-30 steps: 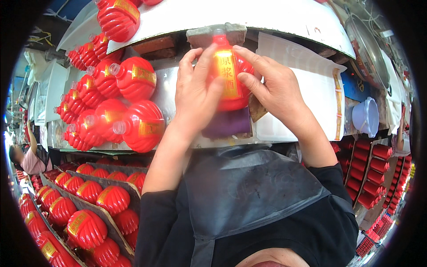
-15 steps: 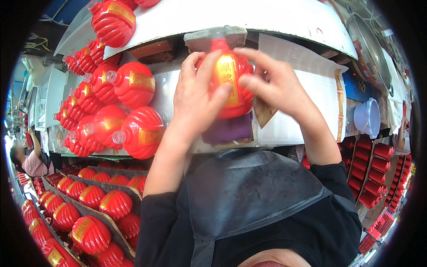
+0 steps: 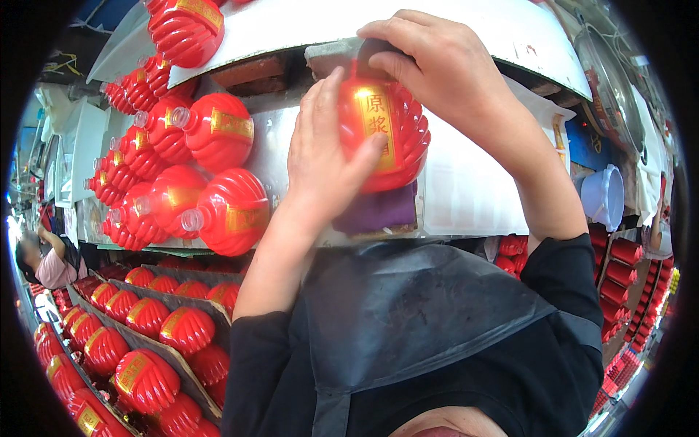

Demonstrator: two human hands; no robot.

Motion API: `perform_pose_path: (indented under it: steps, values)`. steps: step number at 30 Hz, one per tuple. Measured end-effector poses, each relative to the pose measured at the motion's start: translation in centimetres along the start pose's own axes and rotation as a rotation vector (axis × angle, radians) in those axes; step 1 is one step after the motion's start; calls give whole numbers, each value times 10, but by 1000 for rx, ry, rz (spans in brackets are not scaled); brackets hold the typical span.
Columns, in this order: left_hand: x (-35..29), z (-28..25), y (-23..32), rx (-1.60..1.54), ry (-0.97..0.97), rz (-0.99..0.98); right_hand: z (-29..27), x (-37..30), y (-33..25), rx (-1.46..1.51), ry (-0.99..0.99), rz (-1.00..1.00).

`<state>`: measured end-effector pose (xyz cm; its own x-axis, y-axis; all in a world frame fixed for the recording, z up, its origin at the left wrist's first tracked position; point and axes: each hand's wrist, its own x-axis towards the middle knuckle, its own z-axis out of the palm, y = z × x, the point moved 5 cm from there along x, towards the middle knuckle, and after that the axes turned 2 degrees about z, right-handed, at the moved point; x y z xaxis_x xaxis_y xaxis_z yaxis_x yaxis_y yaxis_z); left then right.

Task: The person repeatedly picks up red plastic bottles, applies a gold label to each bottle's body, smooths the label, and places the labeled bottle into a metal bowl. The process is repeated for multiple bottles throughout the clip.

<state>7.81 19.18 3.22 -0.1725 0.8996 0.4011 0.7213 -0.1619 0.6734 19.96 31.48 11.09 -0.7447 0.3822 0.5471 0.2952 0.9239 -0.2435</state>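
A round red plastic bottle with a gold label lies in front of me, its neck pointing away. Its base end rests over a purple cloth. My left hand holds the bottle's left side, fingers stretched along it and thumb across the label. Above the bottle's neck, my right hand pinches a dark flat piece between thumb and fingers. What that piece is, I cannot make out. Behind the neck is a grey block, partly hidden by my right hand.
Several red bottles lie on the left of the bench. More fill divided crates at lower left. A white translucent sheet lies right of the cloth, near a lavender bucket. Another person is at far left.
My right hand has moved from the bottle's right side up to its neck. The brown pointed piece that lay beside the bottle no longer shows there. The left hand stays on the bottle.
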Motion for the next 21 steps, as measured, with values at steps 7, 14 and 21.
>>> perform_pose_path:
  steps: [7,14,21]
  values:
    - [-9,4,-21,-455,173,-61,-13,-54,-54,34,43,-315]
    - [-13,10,-28,-616,192,-61,-9,-82,-90,93,84,-382]
    - [-13,12,-28,-491,162,-51,-8,-108,-70,116,142,-252]
